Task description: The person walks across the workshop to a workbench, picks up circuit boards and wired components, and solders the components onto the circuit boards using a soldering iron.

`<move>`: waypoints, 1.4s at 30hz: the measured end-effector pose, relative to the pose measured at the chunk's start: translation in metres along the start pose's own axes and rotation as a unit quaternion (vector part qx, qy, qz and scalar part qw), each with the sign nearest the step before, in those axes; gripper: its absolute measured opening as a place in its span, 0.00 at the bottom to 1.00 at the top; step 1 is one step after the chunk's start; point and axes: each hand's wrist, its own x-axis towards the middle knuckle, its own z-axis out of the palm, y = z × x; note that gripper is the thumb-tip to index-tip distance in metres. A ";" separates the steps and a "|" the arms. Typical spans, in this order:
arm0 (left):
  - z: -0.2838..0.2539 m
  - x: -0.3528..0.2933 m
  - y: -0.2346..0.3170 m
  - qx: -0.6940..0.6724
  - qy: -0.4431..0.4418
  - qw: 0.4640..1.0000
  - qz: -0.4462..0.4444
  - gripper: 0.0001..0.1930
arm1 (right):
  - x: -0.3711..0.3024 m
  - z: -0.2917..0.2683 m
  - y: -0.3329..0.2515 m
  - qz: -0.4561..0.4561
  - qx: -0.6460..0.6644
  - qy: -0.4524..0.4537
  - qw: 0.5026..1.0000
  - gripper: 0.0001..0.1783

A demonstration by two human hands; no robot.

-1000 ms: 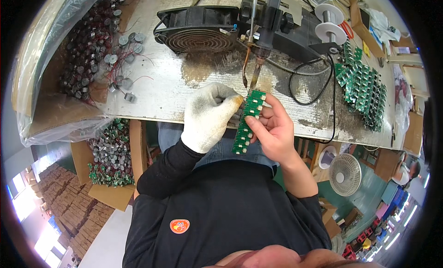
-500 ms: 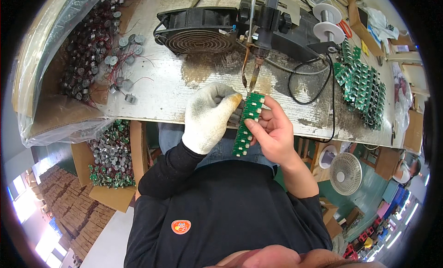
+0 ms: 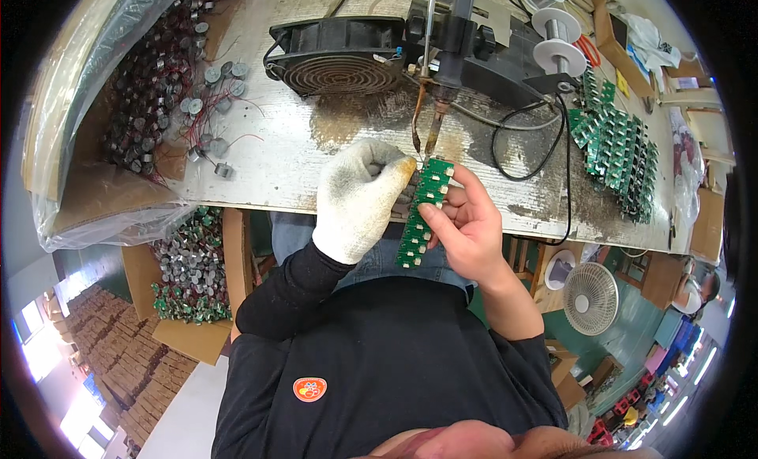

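Worn white bench [image 3: 264,163]. Left hand [image 3: 355,194], gloved: thumb and fingertips together, can't tell on what. Right hand [image 3: 471,230], bare: thumb and fingers clamped on strip [image 3: 415,232]. Strip: long, narrow, green, far end leaning right; between the hands over bench's near edge, far end by iron tip [image 3: 434,129], contact unclear. Small pale blocks [image 3: 449,171] along its length.

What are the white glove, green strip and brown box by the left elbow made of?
White glove: soft matte fabric, going by its creases; fibre unclear.
Green strip: probably coated circuit-board laminate, being flat and dotted with small pale parts.
Brown box: apparently matte cardboard, given its folded flap.
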 end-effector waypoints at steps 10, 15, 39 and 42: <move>-0.004 0.004 -0.015 0.023 0.006 0.999 0.028 0.07 | 0.002 -0.003 0.008 0.008 -0.017 0.006 1.000 0.28; 0.001 0.007 -0.008 -0.068 0.000 0.997 -0.033 0.07 | 0.005 -0.005 0.004 -0.004 -0.014 0.009 1.000 0.28; -0.193 -0.018 -0.026 0.584 0.354 0.713 0.156 0.32 | 0.021 -0.020 0.033 -0.112 -0.278 0.062 0.952 0.33; -0.174 -0.002 0.005 0.591 0.260 0.737 0.199 0.24 | 0.029 -0.025 0.023 -0.119 -0.253 0.061 0.958 0.34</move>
